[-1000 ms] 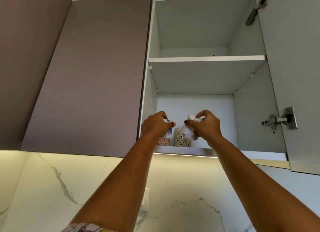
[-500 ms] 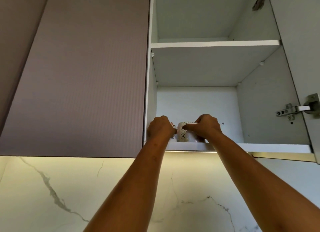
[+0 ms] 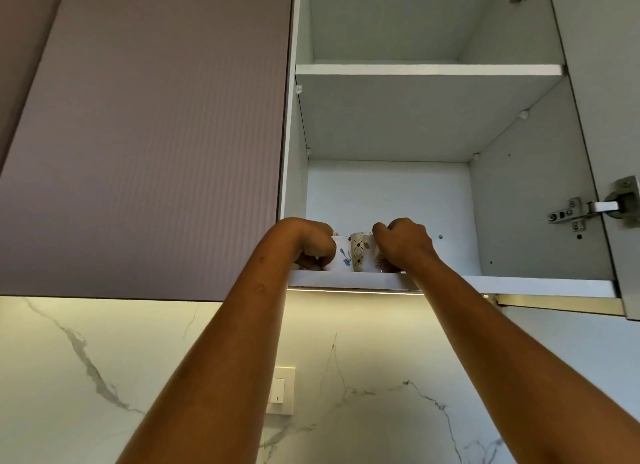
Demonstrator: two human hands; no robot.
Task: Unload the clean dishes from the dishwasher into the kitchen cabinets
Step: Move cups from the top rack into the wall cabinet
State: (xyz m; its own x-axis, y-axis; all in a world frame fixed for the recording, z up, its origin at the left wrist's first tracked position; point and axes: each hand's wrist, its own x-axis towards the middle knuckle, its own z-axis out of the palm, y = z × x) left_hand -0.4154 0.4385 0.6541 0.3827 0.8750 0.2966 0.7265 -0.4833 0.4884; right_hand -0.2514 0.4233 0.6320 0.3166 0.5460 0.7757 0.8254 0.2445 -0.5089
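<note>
Both arms up in the open cabinet (image 3: 540, 186). Left hand (image 3: 308, 243) curled around a flowered cup (image 3: 341, 254), right hand (image 3: 403, 245) around a patterned cup (image 3: 360, 252); both seemingly down on the bottom shelf (image 3: 519, 285), touching, probably to save room.

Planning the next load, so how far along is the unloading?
Done: the cabinet door is open. In hand: left hand and right hand are setting patterned cups on the bottom shelf. Left: the upper shelf shows nothing yet; the dishwasher is out of view.
</note>
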